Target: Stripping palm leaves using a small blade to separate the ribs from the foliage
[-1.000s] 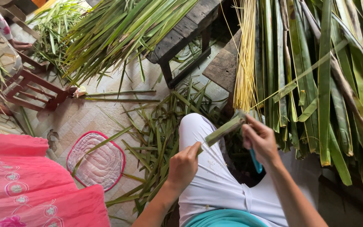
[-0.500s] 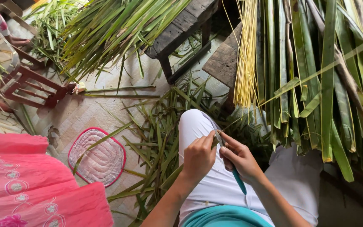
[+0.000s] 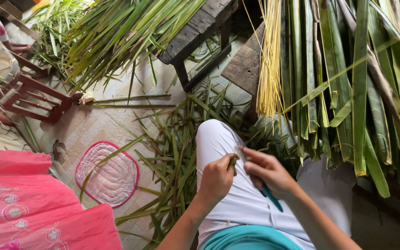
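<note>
**Blade close to the fingers on a thin leaf strip**

Head view, the only one I have: my left hand is pinched shut on the near end of a narrow leaf strip, just over my white-trousered knee. My right hand is clenched around a small knife with a teal handle; only the handle shows below the fist, and the blade is hidden between the two hands, which nearly touch.

The risk I see is the edge slipping off the strip into the left fingertips, because the grip points sit so near each other and I cannot see the blade. The strip could also tear or split unevenly if it is pulled crooked, and the thigh lies directly underneath.

The strip is slim, dull green turning brownish at the held end, and its far part is lost among the leaf scraps on the floor. A bundle of pale yellow midribs hangs beside long green fronds just ahead of my hands.
</note>
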